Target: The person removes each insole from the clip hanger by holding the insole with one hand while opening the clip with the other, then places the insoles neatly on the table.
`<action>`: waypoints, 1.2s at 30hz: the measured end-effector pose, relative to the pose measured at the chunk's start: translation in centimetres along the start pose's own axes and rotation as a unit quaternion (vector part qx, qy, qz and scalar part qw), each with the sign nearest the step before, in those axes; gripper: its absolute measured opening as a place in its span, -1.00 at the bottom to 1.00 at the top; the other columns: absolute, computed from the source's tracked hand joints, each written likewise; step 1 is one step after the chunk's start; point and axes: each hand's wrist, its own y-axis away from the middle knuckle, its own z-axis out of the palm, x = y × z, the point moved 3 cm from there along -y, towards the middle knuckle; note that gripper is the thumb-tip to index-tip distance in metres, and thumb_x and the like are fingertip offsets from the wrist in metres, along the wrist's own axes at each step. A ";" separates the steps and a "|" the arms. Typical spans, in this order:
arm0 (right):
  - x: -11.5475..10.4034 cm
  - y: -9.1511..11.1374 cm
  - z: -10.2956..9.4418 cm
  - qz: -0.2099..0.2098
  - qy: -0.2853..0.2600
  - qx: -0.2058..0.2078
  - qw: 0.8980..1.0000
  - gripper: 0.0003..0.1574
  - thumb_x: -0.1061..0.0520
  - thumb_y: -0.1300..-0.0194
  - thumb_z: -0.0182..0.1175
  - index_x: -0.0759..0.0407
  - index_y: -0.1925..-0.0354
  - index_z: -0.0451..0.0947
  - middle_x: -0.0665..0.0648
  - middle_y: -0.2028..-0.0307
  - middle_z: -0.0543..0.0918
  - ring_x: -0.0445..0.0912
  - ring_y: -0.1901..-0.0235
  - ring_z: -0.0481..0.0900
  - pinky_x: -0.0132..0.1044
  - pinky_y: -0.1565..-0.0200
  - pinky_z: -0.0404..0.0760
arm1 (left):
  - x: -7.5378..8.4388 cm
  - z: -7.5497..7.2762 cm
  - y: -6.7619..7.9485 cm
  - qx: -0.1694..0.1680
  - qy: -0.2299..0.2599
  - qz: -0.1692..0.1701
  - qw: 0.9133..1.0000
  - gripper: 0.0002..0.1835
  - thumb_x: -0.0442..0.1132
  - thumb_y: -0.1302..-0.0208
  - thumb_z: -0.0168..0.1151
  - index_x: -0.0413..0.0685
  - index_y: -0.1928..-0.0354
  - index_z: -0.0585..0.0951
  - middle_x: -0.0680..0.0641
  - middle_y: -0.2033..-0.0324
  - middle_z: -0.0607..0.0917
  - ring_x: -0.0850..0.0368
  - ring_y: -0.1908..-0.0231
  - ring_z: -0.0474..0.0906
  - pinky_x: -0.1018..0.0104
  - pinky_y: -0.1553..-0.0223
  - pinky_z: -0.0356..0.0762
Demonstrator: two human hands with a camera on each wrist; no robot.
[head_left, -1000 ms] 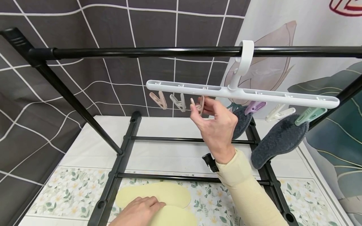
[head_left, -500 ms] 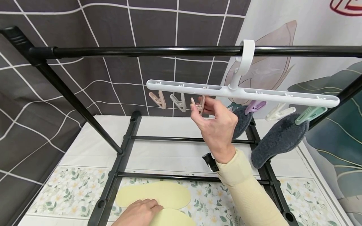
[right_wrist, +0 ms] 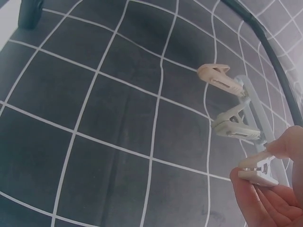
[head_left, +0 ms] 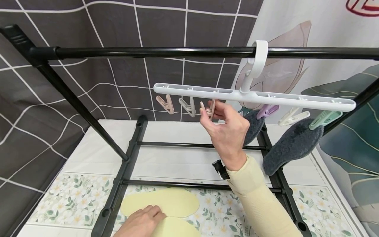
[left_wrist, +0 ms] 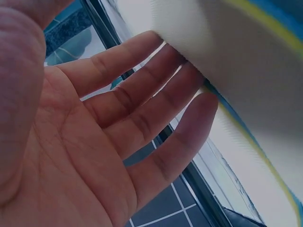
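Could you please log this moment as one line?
Right hand: pinches pale plastic clip under white plastic hanger | Left hand: touches flat pale-yellow insoles | Hanger's right side: fuzzy dark-grey insoles clipped

Hanger: smooth white plastic, slight sheen. Clips: smooth plastic, fairly matt. Top rail: glossy black, looks like metal. Rack foot: matt black, plastic-looking. Grey insoles: fuzzy plush pile. Yellow insoles: smooth, matt. Dark curtain: matt cloth, creased. Sleeve: ribbed knit, matt.
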 end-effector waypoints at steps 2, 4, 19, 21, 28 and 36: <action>0.0 0.0 0.0 0.000 0.000 0.000 1.000 -0.73 0.11 -0.04 0.30 0.31 0.33 0.63 0.08 0.43 0.70 -0.17 0.52 0.65 -0.38 0.39 0.60 | -0.1 -0.1 0.1 0.005 0.000 -0.001 1.000 0.03 0.71 0.35 -0.08 0.00 0.06 0.56 0.19 0.22 0.46 0.34 0.26 0.36 0.41 0.26 0.44; 0.0 0.0 0.0 -0.001 -0.001 -0.001 1.000 -0.73 0.11 -0.05 0.30 0.31 0.32 0.63 0.08 0.43 0.70 -0.17 0.52 0.65 -0.39 0.39 0.60 | -0.1 -0.1 0.1 0.008 0.003 -0.001 1.000 0.01 0.71 0.34 -0.07 0.02 0.07 0.56 0.20 0.23 0.45 0.34 0.26 0.35 0.41 0.26 0.43; 0.2 0.0 0.0 0.004 -0.006 -0.001 1.000 -0.72 0.12 -0.04 0.30 0.31 0.31 0.63 0.10 0.43 0.70 -0.17 0.51 0.65 -0.40 0.38 0.60 | -0.9 -0.7 -0.4 -0.038 0.024 -0.023 0.999 -0.06 0.67 0.33 0.01 0.06 0.11 0.60 0.21 0.24 0.50 0.25 0.22 0.44 0.24 0.33 0.45; 0.2 0.0 0.0 0.003 -0.006 -0.001 1.000 -0.72 0.12 -0.04 0.31 0.31 0.31 0.63 0.10 0.43 0.70 -0.17 0.51 0.66 -0.40 0.38 0.60 | -1.0 -0.8 -0.4 -0.035 0.027 -0.024 0.999 -0.07 0.67 0.33 0.02 0.06 0.12 0.60 0.21 0.25 0.50 0.25 0.23 0.44 0.23 0.34 0.45; 0.2 0.0 -0.1 0.004 -0.004 -0.004 1.000 -0.71 0.11 -0.05 0.31 0.31 0.30 0.63 0.10 0.42 0.71 -0.18 0.51 0.66 -0.40 0.37 0.60 | -1.1 -0.9 -0.4 -0.047 0.029 -0.032 0.998 -0.01 0.68 0.34 -0.01 0.00 0.10 0.60 0.13 0.22 0.55 0.17 0.20 0.48 0.13 0.27 0.51; 0.3 -0.1 -0.1 0.011 0.011 -0.008 1.000 -0.68 0.09 -0.06 0.32 0.33 0.29 0.62 0.11 0.40 0.71 -0.17 0.50 0.66 -0.37 0.38 0.61 | -1.2 -0.8 -0.8 -0.080 0.056 -0.051 0.994 -0.28 0.40 0.10 0.22 -0.04 0.08 0.59 0.05 0.20 0.59 0.12 0.19 0.53 0.21 0.24 0.54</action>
